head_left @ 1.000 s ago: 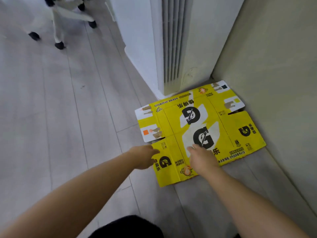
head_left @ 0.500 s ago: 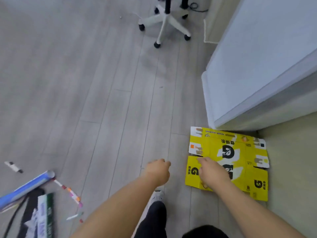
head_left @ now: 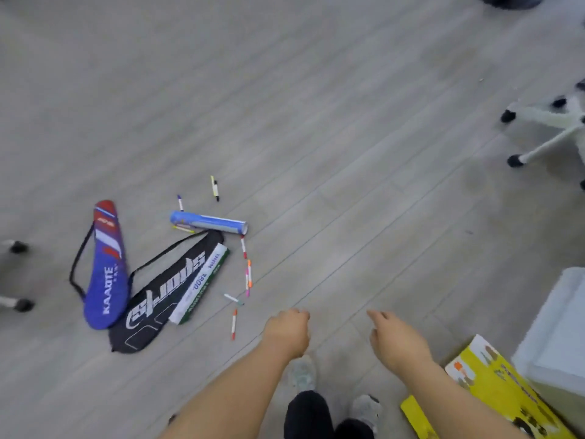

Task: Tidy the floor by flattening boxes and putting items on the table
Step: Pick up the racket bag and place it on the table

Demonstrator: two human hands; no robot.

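The flattened yellow box (head_left: 493, 384) lies on the floor at the bottom right, partly behind my right forearm. My left hand (head_left: 288, 331) hangs over the floor with curled fingers and holds nothing. My right hand (head_left: 395, 337) is loosely spread, also holding nothing. To the left on the floor lie a blue racket bag (head_left: 106, 267), a black racket bag (head_left: 161, 299), a blue shuttlecock tube (head_left: 209, 222), a white and green long box (head_left: 201, 285) and several scattered markers (head_left: 234, 324).
A white chair base (head_left: 550, 134) with castors stands at the right edge. A white appliance (head_left: 557, 327) sits at the lower right beside the box. More castors (head_left: 19, 277) show at the left edge. My shoes (head_left: 304, 372) are at the bottom.
My view has swung left from the yellow box to the items on the floor. My right hand has lifted off the box; both hands now hang free.
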